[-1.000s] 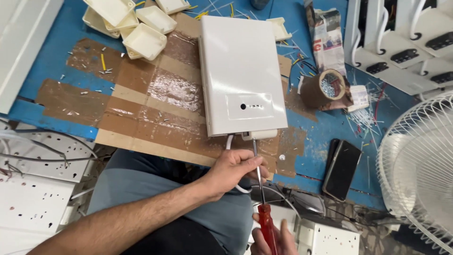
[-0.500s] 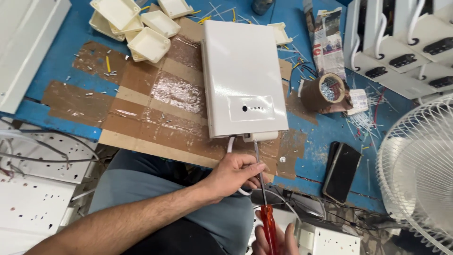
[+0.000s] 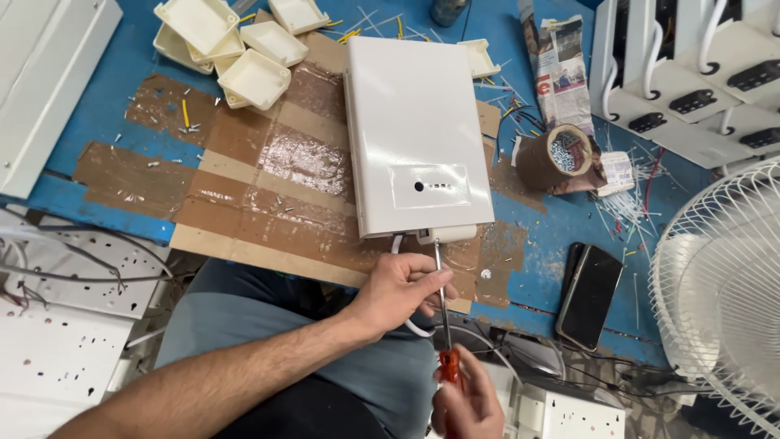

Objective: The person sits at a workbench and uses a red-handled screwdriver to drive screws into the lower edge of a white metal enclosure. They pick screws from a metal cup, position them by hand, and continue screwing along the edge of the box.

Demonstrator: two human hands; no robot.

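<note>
At the near edge of the blue worktop (image 3: 122,65), a white rectangular enclosure (image 3: 414,130) lies flat on a patch of brown tape and cardboard (image 3: 268,187), its lower end overhanging toward the person. The left hand (image 3: 398,289) reaches in just below that end, its fingers (image 3: 426,272) pinched around the metal shaft of a screwdriver (image 3: 443,325), with a white cable (image 3: 414,325) looping under the palm. The screwdriver stands nearly upright in the picture, its tip meeting the small white fitting (image 3: 443,234) at the enclosure's bottom edge. The right hand (image 3: 467,402) sits at the lower frame edge, fingers clenched around the red handle (only part of the hand shows).

At the far left of the worktop sits a heap of small cream plastic boxes (image 3: 236,49), open side up. To the right of the enclosure lie a folded newspaper (image 3: 561,73), a brown tape roll (image 3: 561,158) with small bits inside, and scattered wire offcuts. A dark phone (image 3: 589,297) lies face up near the front right edge, and a white fan grille (image 3: 723,301) fills the right side. White socket boards (image 3: 57,349) rest at the lower left.
</note>
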